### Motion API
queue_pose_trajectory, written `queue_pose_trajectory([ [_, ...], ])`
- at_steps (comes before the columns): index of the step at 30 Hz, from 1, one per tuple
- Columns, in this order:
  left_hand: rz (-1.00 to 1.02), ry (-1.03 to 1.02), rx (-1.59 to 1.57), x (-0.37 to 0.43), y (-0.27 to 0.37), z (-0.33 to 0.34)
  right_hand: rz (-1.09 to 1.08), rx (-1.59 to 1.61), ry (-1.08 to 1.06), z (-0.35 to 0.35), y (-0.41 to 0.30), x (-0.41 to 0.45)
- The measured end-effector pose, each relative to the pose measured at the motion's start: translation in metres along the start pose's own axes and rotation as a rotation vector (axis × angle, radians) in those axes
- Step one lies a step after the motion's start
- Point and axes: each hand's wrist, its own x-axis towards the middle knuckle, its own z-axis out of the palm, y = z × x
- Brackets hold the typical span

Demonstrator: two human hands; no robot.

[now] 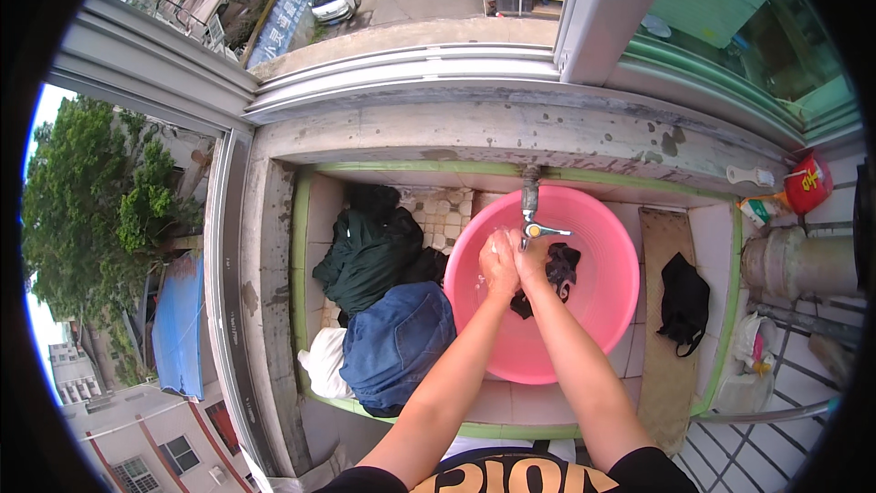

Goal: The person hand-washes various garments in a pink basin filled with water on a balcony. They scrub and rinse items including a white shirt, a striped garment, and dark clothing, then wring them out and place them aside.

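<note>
My left hand (pixel 498 263) and my right hand (pixel 530 259) are pressed together under the metal tap (pixel 530 209), over a pink plastic basin (pixel 602 329). White suds or water show on the left fingers. The tap's lever partly covers the right fingers, so I cannot see whether anything is between the palms. A dark patterned cloth (pixel 563 263) lies in the basin just right of my hands, seemingly wet. Left of the basin sit a bundled blue denim garment (pixel 400 342), a dark green garment (pixel 363 260) and a white cloth (pixel 327 363).
The tiled sink has a green rim (pixel 299 274). On its right side a brown board (pixel 660 390) carries a black cloth item (pixel 683 301). A white brush (pixel 749 176) and a red packet (pixel 809 183) rest at the right corner. A concrete ledge (pixel 410 124) runs below the window frame.
</note>
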Motion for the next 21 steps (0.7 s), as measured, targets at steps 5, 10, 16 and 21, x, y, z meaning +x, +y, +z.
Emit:
queue_pose_trajectory([
  [5,-0.172,0.166,-0.154,-0.003,0.007,-0.004,0.324,0.353,-0.213,0.007,-0.010,-0.001],
  [10,-0.261,0.070,-0.055,-0.006,0.013,-0.016,0.673,0.743,-0.434,-0.008,0.010,0.011],
  [16,-0.018,0.175,0.216,-0.021,0.027,-0.006,0.638,0.831,-0.295,0.000,0.019,0.026],
  [21,-0.172,0.034,0.124,-0.014,-0.001,-0.024,0.375,0.371,-0.169,0.017,-0.003,-0.005],
])
